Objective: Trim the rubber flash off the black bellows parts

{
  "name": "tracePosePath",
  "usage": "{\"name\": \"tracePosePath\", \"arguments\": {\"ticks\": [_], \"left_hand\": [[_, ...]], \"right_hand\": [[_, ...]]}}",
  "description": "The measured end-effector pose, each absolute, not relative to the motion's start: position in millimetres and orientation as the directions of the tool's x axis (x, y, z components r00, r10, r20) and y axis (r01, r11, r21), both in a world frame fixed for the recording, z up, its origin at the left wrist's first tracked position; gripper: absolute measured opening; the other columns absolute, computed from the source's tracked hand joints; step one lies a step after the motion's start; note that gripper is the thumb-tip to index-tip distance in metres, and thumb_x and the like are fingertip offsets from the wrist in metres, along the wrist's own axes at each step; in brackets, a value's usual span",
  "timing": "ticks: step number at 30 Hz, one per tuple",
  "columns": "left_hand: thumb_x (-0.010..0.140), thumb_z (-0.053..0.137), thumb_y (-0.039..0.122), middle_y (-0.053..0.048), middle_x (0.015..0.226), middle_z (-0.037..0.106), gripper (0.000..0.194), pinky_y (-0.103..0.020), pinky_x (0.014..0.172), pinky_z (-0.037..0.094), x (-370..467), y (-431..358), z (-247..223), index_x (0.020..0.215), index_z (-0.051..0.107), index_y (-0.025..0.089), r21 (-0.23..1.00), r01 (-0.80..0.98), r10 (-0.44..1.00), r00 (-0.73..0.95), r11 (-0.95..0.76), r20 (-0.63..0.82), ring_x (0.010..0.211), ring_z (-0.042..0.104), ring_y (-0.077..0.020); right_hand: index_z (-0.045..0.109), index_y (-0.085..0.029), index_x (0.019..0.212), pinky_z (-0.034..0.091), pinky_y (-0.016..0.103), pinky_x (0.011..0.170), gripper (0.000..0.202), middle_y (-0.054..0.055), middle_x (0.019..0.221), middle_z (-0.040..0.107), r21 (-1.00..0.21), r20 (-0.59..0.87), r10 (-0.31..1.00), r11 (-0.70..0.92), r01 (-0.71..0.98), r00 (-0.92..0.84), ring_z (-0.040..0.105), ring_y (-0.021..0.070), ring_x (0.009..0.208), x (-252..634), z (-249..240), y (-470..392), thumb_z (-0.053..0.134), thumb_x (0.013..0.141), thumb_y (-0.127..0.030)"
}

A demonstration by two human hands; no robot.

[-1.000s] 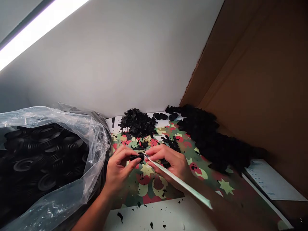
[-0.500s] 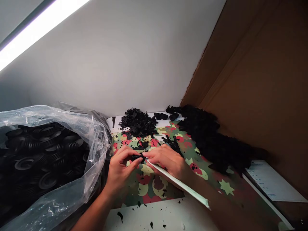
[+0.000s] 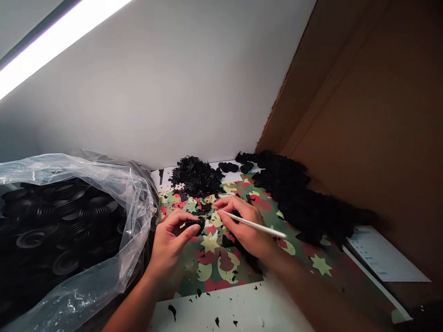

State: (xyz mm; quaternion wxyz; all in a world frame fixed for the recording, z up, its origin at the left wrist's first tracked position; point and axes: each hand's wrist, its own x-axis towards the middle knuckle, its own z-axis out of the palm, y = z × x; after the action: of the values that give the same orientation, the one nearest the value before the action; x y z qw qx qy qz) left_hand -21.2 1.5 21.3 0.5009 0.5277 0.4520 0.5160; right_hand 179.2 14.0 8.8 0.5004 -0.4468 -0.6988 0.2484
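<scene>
Between its thumb and fingertips, my left hand (image 3: pixel 169 242) grips a small black rubber bellows (image 3: pixel 196 225), a ribbed round part with a wider rim turned to the right. My right hand (image 3: pixel 247 226) holds a slim white stick-like tool (image 3: pixel 258 225) much as one holds a pen. The tool's back end points right, and its tip by the fingertips is too small to make out. A short gap separates the right fingertips from the bellows. Both hands are over a camouflage-patterned sheet (image 3: pixel 221 286) strewn with black scraps.
To the left stands a clear plastic bag (image 3: pixel 136 198) full of black ribbed rubber parts (image 3: pixel 65 226). Black shavings (image 3: pixel 195 175) are piled at the back. A dark heap of black pieces (image 3: pixel 294 193) lies along the cardboard wall (image 3: pixel 374 115), near a white printed card (image 3: pixel 387 253).
My right hand has drawn away from the bellows, and the white tool has swung to a flatter angle. The bellows now shows its rim between my left fingers.
</scene>
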Motion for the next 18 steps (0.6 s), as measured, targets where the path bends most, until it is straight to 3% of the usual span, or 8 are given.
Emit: {"name": "tracePosePath", "arguments": {"ticks": [3, 6, 8, 10, 12, 16, 18], "left_hand": [[0.064, 0.091, 0.039, -0.002, 0.081, 0.065, 0.029, -0.021, 0.059, 0.053, -21, 3, 18, 0.083, 0.08, 0.019, 0.991, -0.134, 0.996, 0.085, -0.001, 0.013, 0.069, 0.06, -0.0133], [0.062, 0.092, 0.038, -0.003, 0.082, 0.067, 0.033, -0.021, 0.06, 0.052, -20, 5, 16, 0.087, 0.08, 0.019, 0.988, -0.148, 0.995, 0.098, 0.038, -0.023, 0.069, 0.059, -0.0131], [0.062, 0.092, 0.037, -0.004, 0.084, 0.068, 0.033, -0.022, 0.062, 0.053, -19, 5, 16, 0.087, 0.08, 0.019, 0.992, -0.125, 0.995, 0.102, 0.026, -0.013, 0.073, 0.061, -0.015], [0.062, 0.092, 0.035, -0.004, 0.086, 0.069, 0.031, -0.023, 0.063, 0.053, -17, 4, 16, 0.086, 0.08, 0.019, 0.997, -0.074, 0.995, 0.097, -0.018, 0.025, 0.077, 0.063, -0.0167], [0.063, 0.092, 0.032, -0.003, 0.088, 0.069, 0.035, -0.023, 0.064, 0.052, -16, 2, 15, 0.094, 0.079, 0.021, 0.996, 0.002, 0.994, 0.068, -0.086, 0.086, 0.077, 0.063, -0.0161], [0.065, 0.091, 0.026, 0.0, 0.094, 0.07, 0.066, -0.024, 0.067, 0.053, -14, -4, 13, 0.126, 0.067, 0.029, 0.966, 0.135, 0.974, -0.031, -0.22, 0.226, 0.074, 0.061, -0.0135], [0.066, 0.09, 0.026, 0.0, 0.096, 0.07, 0.07, -0.026, 0.069, 0.054, -15, -6, 12, 0.131, 0.063, 0.029, 0.949, 0.181, 0.962, -0.047, -0.258, 0.27, 0.073, 0.062, -0.0139]], "right_hand": [[0.055, -0.023, 0.082, 0.047, 0.033, 0.075, 0.01, 0.002, 0.083, 0.064, -0.953, 0.258, 0.953, 0.278, 0.12, -0.16, 0.062, 0.0195, 0.083, 177, 13, 9, 0.053, 0.091, -0.027], [0.057, -0.022, 0.087, 0.034, 0.027, 0.055, 0.026, -0.006, 0.058, 0.039, -0.995, 0.081, 0.964, 0.064, -0.075, -0.253, 0.04, 0.0135, 0.056, 171, 15, 2, 0.047, 0.096, -0.044], [0.059, -0.021, 0.084, 0.024, 0.026, 0.051, 0.039, -0.008, 0.056, 0.029, -0.996, 0.045, 0.96, 0.021, -0.09, -0.277, 0.028, 0.0116, 0.052, 168, 15, -1, 0.048, 0.095, -0.057], [0.059, -0.02, 0.081, 0.019, 0.027, 0.05, 0.046, -0.009, 0.055, 0.03, -0.997, 0.017, 0.955, -0.005, -0.075, -0.297, 0.024, 0.0104, 0.051, 165, 15, -3, 0.053, 0.09, -0.065], [0.057, -0.021, 0.08, 0.017, 0.026, 0.049, 0.046, -0.01, 0.052, 0.033, -0.996, -0.037, 0.945, -0.06, -0.064, -0.324, 0.022, 0.0092, 0.049, 164, 13, -2, 0.061, 0.085, -0.066], [0.055, -0.021, 0.076, 0.016, 0.025, 0.048, 0.044, -0.01, 0.049, 0.032, -0.989, -0.113, 0.945, -0.137, -0.055, -0.307, 0.022, 0.0083, 0.048, 162, 9, 2, 0.067, 0.08, -0.063], [0.055, -0.02, 0.074, 0.017, 0.025, 0.049, 0.045, -0.01, 0.05, 0.031, -0.987, -0.119, 0.944, -0.145, -0.063, -0.307, 0.023, 0.0084, 0.049, 161, 8, 3, 0.067, 0.079, -0.064]]}}
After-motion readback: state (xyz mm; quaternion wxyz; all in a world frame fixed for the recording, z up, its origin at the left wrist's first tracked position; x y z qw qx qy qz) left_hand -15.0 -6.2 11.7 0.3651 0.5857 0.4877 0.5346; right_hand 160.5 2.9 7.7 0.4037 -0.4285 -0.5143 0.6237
